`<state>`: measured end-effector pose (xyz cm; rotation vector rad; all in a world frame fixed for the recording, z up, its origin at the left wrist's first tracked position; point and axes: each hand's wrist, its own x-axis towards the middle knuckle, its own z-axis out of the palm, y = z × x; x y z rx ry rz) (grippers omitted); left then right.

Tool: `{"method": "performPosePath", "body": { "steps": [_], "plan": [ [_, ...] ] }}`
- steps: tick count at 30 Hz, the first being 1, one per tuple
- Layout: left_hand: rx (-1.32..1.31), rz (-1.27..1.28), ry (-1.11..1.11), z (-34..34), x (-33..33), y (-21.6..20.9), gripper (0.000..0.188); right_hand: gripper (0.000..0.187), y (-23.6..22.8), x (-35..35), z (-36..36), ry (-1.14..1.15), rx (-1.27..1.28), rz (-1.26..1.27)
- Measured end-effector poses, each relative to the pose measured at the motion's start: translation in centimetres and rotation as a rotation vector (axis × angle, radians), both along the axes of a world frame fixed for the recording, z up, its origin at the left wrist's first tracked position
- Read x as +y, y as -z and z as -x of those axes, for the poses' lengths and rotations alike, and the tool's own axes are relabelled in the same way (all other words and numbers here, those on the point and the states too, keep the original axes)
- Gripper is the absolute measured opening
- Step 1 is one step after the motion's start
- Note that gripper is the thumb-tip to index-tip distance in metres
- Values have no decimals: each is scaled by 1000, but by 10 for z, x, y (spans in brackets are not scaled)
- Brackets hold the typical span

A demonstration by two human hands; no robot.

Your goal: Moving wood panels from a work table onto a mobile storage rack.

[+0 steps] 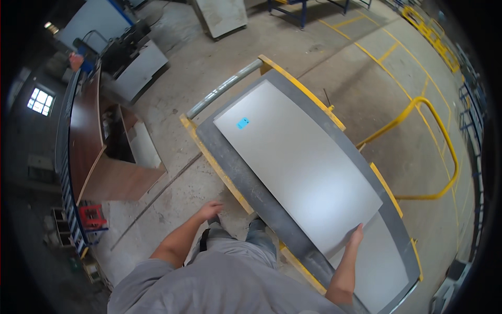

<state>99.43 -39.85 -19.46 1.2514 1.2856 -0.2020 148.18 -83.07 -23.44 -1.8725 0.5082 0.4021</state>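
A long light-grey panel [298,162] with a blue label [243,123] lies on the dark-grey padded top of a yellow-framed cart [238,167]. Beyond its near right end shows a second light-grey panel [381,267], partly covered by the first. My right hand [356,235] is closed at the near end edge of the upper panel; some of its fingers are hidden. Off the cart's left side, in front of my body, my left hand [210,210] hangs in the air with its fingers loosely apart and nothing in them.
A yellow tube handle [455,157] juts from the cart's right side, and a metal roller [225,89] spans its far end. To the left, an open brown wooden cabinet [86,131] stands on a roller conveyor [68,199], with a red stool [93,216] close by.
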Motion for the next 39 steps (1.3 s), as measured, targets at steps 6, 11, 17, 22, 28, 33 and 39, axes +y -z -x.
{"method": "performPosePath", "body": {
  "steps": [6,11,17,22,28,33,39],
  "plan": [
    [245,23,-324,132,-54,-14,39,53,-26,10,5,-248,40,387],
    [199,13,-280,138,-99,-15,39,45,-85,21,27,-447,-158,792],
    [-106,-211,-48,132,-147,11,39,55,21,18,120,-1061,-542,769],
    [-219,-347,45,153,-230,-16,40,43,36,17,63,-1400,-228,791],
    [-261,49,-983,315,-371,11,33,42,78,74,184,-1721,-594,788],
    [14,18,-1336,416,-485,54,31,37,-6,125,426,-1596,374,350],
    [-121,86,-1556,431,-506,50,33,48,9,196,493,-2110,52,432]
  ]
}}
